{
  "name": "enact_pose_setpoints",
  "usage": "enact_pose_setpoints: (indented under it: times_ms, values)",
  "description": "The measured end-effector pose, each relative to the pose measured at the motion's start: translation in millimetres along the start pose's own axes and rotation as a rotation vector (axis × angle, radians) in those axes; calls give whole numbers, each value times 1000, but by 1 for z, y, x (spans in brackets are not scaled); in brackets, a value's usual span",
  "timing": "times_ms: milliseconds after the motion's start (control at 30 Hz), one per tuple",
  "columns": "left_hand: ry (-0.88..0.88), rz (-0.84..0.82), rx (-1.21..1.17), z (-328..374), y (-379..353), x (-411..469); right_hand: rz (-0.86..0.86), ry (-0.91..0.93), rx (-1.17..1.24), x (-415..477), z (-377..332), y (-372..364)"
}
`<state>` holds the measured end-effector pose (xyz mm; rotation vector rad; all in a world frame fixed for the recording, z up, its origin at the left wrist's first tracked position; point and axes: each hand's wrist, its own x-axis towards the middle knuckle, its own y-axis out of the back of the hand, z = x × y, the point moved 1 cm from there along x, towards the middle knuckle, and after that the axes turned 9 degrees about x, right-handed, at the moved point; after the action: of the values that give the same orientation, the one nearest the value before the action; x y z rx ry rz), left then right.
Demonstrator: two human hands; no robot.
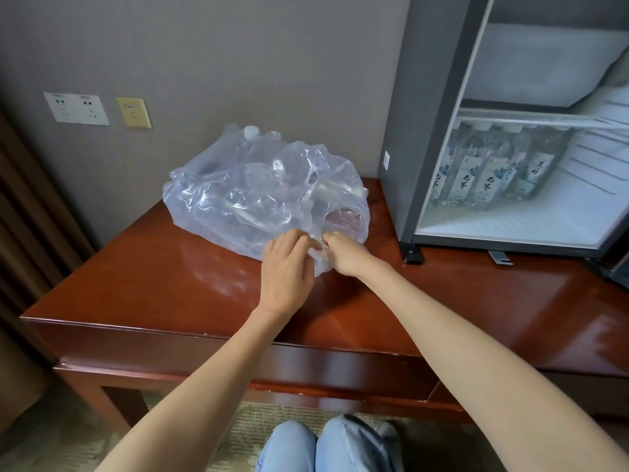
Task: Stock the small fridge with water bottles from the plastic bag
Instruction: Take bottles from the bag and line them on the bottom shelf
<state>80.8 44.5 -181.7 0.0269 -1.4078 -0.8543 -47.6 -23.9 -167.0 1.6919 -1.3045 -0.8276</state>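
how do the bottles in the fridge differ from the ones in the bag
The fridge bottles stand in a neat row, labels showing; the bag bottles lie heaped on the table. The fridge bottles sit uncovered; the bag bottles are blurred behind the crinkled bag. Both look clear with white caps.

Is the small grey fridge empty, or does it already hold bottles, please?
Partly stocked: the small grey fridge holds a row of labelled clear water bottles.

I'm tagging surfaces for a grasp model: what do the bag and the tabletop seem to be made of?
The bag: thin clear plastic film, bluish, crinkled with sharp glints. The tabletop: reddish-brown wood or veneer, probably lacquered; it shows glossy reflections.
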Motion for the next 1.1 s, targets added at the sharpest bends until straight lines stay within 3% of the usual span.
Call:
enact_pose_setpoints:
  times_ms: [200, 467, 767, 1100]
  values:
    - [-147, -45, 212, 0, -15, 3, 65, -56, 7, -3, -2, -17]
    - [55, -171, 256, -11, -26, 6, 104, -8, 135, -1, 8, -17]
    - [43, -237, 245, -14, -27, 4, 361, 100, 145, -14, 11, -33]
    - [88, -276, 249, -18, -30, 5, 523, 280, 156, -48, 41, -14]
